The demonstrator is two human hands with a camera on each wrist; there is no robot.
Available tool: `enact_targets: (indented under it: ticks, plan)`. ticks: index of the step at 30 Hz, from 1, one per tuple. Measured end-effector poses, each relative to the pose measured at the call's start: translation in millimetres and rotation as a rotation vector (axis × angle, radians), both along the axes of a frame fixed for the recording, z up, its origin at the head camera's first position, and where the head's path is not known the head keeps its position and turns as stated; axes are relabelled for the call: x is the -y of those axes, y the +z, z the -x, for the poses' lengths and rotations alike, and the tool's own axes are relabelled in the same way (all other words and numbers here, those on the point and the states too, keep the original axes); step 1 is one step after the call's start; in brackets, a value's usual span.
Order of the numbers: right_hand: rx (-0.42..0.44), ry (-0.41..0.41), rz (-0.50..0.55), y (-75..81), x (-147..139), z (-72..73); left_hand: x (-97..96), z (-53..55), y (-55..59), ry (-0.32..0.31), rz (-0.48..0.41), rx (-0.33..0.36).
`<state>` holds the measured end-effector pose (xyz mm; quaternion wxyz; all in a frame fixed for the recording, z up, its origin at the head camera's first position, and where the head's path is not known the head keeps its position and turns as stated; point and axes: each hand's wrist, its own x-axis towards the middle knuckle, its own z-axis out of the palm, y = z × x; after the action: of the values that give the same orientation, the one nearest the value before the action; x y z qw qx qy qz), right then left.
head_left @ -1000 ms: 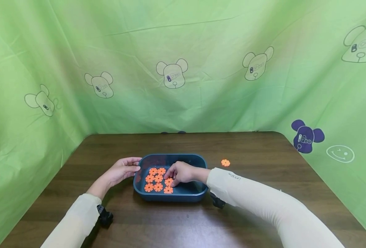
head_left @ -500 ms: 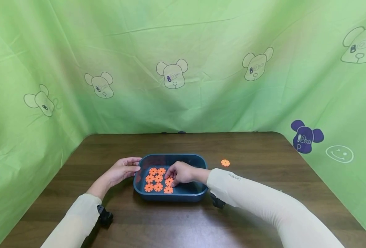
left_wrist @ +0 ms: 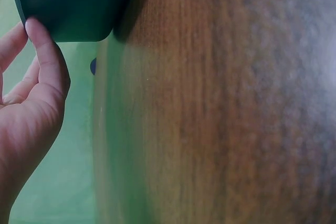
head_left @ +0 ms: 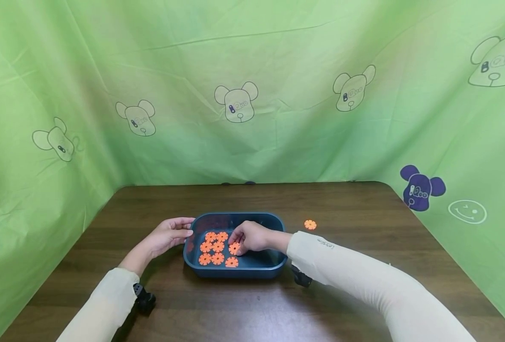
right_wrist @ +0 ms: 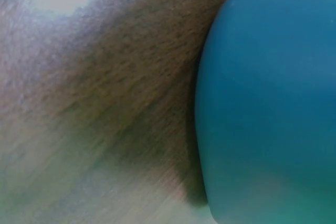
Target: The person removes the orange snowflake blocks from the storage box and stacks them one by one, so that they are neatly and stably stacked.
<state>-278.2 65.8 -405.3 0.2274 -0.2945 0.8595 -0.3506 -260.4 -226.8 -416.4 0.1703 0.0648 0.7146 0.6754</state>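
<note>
Dark-blue, rounded-rectangular plastic tub sits on the brown wood-grain table. At the tub's 9 o'clock, the bare left hand pinches its edge btwn thumb & fingers. The bare right hand reaches in over the 3 o'clock rim, thumb & fingers pinching one flat, orange, flower-shaped disc nr tub's centre. Seven more orange discs lie inside, approx. 6 to 10 o'clock; a stray disc lies outside, btwn 2 & 3.
</note>
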Motion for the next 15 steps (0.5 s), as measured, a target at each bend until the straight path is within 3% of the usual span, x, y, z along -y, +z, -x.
enact_targets:
  ticks: [15]
  plan:
    - [0.02, -0.007, 0.018, 2.9, -4.9, 3.2, -1.0, -0.7, 2.3, -0.005, 0.011, -0.004]
